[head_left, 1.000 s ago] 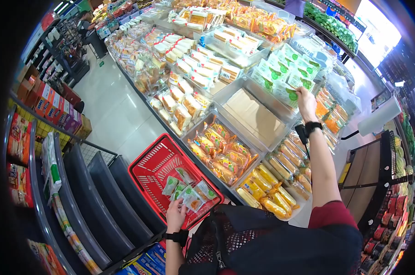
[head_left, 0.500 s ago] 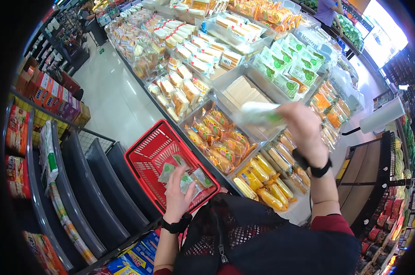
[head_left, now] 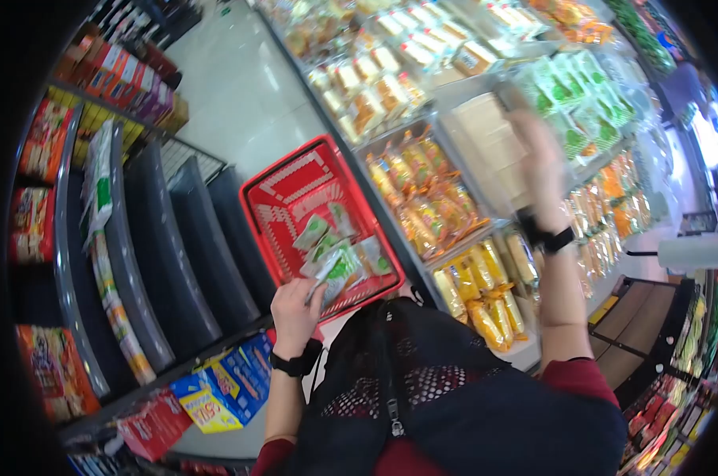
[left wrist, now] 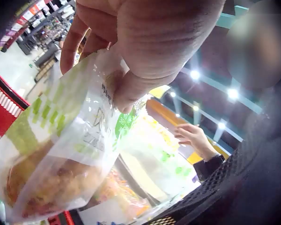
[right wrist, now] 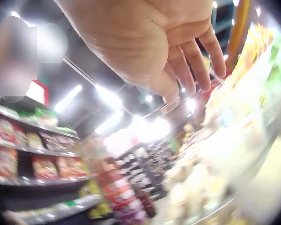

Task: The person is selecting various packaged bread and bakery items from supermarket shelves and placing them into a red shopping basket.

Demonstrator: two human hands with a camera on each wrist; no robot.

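Over the near end of a red shopping basket [head_left: 257, 208], my left hand [head_left: 295, 313] pinches the top of a clear packet of bread [left wrist: 61, 159] with green print. The left wrist view shows thumb and fingers on its crimped edge and a browned filling or crust inside. Several similar green-printed packets [head_left: 315, 232] lie in the basket below. My right hand [head_left: 543, 159], blurred, is over the cardboard-lined bin [head_left: 482, 131], its fingers loosely extended with nothing in them. Beyond it, more green-printed packets [head_left: 585, 87] fill a bin.
Bins of orange-wrapped bread [head_left: 426, 202] and yellow-wrapped bread [head_left: 479, 282] stand right of the basket. Dark shelving [head_left: 188, 246] runs along the left, with blue and yellow boxes [head_left: 224, 389] at its foot. A plastic bag roll [head_left: 692, 252] hangs at the right.
My right hand took a packet from the green-printed stack, carried it toward the basket, and is now back over the bins without it. My left hand now holds a packet. The head view has turned.
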